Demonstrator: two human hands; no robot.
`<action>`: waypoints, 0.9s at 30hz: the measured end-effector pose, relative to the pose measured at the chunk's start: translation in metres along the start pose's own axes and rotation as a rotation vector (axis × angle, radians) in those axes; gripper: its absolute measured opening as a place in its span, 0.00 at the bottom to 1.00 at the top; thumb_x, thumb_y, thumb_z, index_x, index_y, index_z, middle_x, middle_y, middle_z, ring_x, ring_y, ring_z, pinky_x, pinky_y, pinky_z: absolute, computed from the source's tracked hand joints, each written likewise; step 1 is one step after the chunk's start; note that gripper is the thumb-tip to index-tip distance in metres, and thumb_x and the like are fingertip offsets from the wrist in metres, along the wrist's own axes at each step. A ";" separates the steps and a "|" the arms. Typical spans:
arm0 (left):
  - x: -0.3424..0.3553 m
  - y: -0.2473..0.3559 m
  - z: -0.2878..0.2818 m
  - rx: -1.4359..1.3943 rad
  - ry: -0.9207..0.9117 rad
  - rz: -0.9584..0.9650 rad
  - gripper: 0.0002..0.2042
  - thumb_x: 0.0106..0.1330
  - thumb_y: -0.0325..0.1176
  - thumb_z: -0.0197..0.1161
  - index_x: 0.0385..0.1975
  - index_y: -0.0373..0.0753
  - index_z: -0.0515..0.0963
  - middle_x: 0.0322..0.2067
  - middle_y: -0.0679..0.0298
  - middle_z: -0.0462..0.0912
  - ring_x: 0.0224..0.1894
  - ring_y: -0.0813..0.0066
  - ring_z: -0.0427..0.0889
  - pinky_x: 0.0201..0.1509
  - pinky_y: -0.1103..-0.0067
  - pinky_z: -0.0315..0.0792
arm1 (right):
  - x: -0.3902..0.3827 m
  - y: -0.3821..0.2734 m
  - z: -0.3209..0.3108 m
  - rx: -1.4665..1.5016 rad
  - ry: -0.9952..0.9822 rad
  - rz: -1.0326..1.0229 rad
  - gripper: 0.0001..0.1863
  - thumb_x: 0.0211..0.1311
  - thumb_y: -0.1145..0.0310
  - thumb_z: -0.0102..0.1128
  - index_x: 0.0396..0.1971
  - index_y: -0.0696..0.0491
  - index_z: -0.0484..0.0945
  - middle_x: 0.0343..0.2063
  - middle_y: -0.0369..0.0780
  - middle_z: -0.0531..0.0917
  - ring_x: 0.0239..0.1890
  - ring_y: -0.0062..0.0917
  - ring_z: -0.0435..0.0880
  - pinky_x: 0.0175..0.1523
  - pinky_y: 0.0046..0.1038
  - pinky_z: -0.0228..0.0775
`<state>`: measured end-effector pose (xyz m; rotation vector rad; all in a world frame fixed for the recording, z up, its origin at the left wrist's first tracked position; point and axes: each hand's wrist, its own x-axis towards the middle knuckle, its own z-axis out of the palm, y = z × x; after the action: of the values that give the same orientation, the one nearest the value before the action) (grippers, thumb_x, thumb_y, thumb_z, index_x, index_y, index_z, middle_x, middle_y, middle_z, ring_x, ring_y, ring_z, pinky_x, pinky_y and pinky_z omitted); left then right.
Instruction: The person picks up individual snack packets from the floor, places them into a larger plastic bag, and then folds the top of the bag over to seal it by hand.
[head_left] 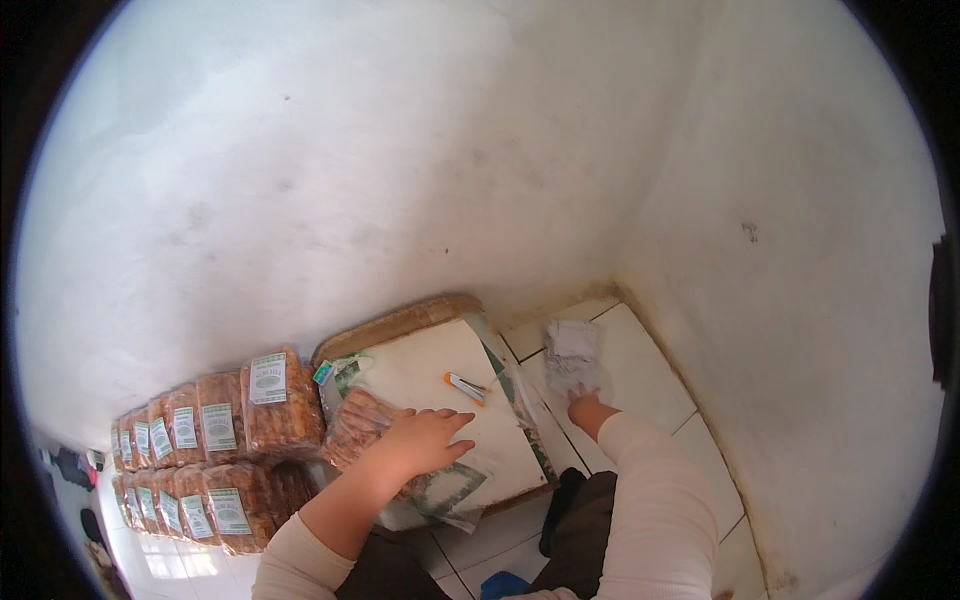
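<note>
My left hand [432,441] lies with fingers spread over a clear plastic packet of brown food strips [360,425]. The packet rests on a white board [420,365], its clear open-looking end toward me. An orange and grey stapler [466,388] sits on the board, just beyond my left fingertips. Off to the right, my right hand [590,408] reaches down to a pale grey, crumpled bundle [572,350] on the floor tiles; I cannot tell if it is cloth or plastic. The fingers of that hand are blurred against the bundle, so their grip does not show.
Two rows of filled, labelled packets [270,410] stand at the left. A small blue-green box [323,373] is at the board's far left corner. White walls [400,180] close in the far side and right. My legs [580,520] are at the near edge.
</note>
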<state>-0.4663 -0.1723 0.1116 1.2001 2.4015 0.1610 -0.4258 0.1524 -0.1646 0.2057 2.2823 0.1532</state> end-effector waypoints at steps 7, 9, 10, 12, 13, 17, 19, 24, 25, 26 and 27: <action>-0.003 0.001 -0.006 -0.030 -0.046 -0.038 0.24 0.62 0.50 0.49 0.56 0.46 0.66 0.50 0.58 0.74 0.51 0.60 0.74 0.56 0.62 0.63 | 0.004 -0.004 0.004 0.096 -0.032 0.085 0.36 0.59 0.66 0.46 0.66 0.48 0.44 0.66 0.47 0.47 0.68 0.38 0.47 0.62 0.56 0.40; -0.001 0.000 -0.005 -0.042 -0.056 -0.047 0.24 0.63 0.49 0.49 0.56 0.46 0.66 0.50 0.58 0.74 0.51 0.60 0.74 0.56 0.63 0.63 | 0.002 -0.004 0.008 0.164 0.103 0.041 0.30 0.59 0.67 0.47 0.63 0.49 0.54 0.64 0.47 0.55 0.64 0.40 0.56 0.60 0.54 0.48; -0.001 -0.002 -0.003 -0.049 -0.063 -0.057 0.24 0.63 0.49 0.49 0.56 0.46 0.66 0.50 0.58 0.74 0.51 0.60 0.74 0.56 0.63 0.63 | 0.000 -0.009 0.006 0.199 0.168 0.013 0.28 0.58 0.67 0.48 0.61 0.49 0.60 0.62 0.47 0.59 0.62 0.41 0.61 0.59 0.52 0.52; -0.001 -0.006 0.000 -0.067 -0.018 -0.043 0.24 0.62 0.49 0.49 0.56 0.44 0.66 0.48 0.54 0.75 0.49 0.56 0.75 0.55 0.64 0.64 | -0.003 -0.016 -0.002 0.128 0.062 -0.029 0.20 0.55 0.68 0.51 0.51 0.51 0.71 0.55 0.47 0.69 0.55 0.41 0.70 0.54 0.47 0.61; 0.000 -0.006 0.000 -0.075 0.006 -0.027 0.24 0.62 0.48 0.50 0.55 0.44 0.67 0.47 0.52 0.75 0.48 0.54 0.75 0.55 0.64 0.65 | -0.005 -0.017 -0.007 0.094 0.009 -0.042 0.17 0.54 0.69 0.53 0.45 0.52 0.77 0.51 0.47 0.74 0.52 0.41 0.74 0.51 0.44 0.66; -0.007 -0.003 -0.013 -0.052 -0.009 -0.068 0.24 0.62 0.48 0.51 0.56 0.43 0.66 0.51 0.52 0.71 0.54 0.54 0.70 0.56 0.63 0.64 | -0.045 -0.036 -0.061 -0.183 -0.146 -0.250 0.14 0.50 0.71 0.56 0.38 0.54 0.81 0.44 0.47 0.79 0.46 0.38 0.79 0.49 0.37 0.69; -0.011 -0.005 -0.013 -0.014 0.087 -0.029 0.25 0.62 0.47 0.52 0.57 0.44 0.65 0.54 0.53 0.69 0.57 0.54 0.67 0.57 0.63 0.63 | -0.084 -0.033 -0.097 -0.091 0.027 -0.280 0.14 0.48 0.72 0.57 0.37 0.54 0.82 0.41 0.45 0.81 0.44 0.37 0.79 0.46 0.34 0.71; -0.020 0.005 -0.027 -0.137 0.329 0.038 0.27 0.61 0.45 0.54 0.58 0.42 0.62 0.57 0.56 0.65 0.60 0.58 0.62 0.58 0.60 0.61 | -0.191 -0.017 -0.204 0.120 0.007 -0.492 0.12 0.49 0.67 0.59 0.33 0.55 0.82 0.35 0.41 0.83 0.36 0.27 0.81 0.42 0.28 0.72; -0.022 0.007 -0.032 -0.200 0.347 0.048 0.27 0.60 0.45 0.55 0.59 0.41 0.61 0.57 0.55 0.65 0.60 0.57 0.63 0.58 0.60 0.61 | -0.214 -0.013 -0.217 0.287 0.004 -0.545 0.12 0.49 0.67 0.60 0.33 0.55 0.82 0.33 0.40 0.84 0.35 0.25 0.81 0.41 0.27 0.72; -0.026 0.013 -0.039 -0.229 0.381 0.064 0.27 0.60 0.44 0.55 0.58 0.40 0.62 0.56 0.54 0.67 0.59 0.56 0.64 0.58 0.62 0.62 | -0.240 -0.014 -0.229 0.371 0.035 -0.585 0.11 0.48 0.68 0.61 0.33 0.55 0.82 0.33 0.40 0.84 0.36 0.24 0.81 0.42 0.27 0.71; -0.033 0.019 -0.046 -0.258 0.411 0.079 0.27 0.59 0.44 0.56 0.57 0.39 0.63 0.54 0.53 0.68 0.58 0.56 0.66 0.57 0.63 0.63 | -0.264 -0.017 -0.237 0.457 0.063 -0.628 0.11 0.48 0.69 0.62 0.34 0.54 0.82 0.33 0.39 0.84 0.37 0.22 0.80 0.44 0.27 0.71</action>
<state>-0.4552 -0.1819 0.1698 1.2327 2.5665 0.7864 -0.4342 0.0734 0.1814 -0.2905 2.3022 -0.6952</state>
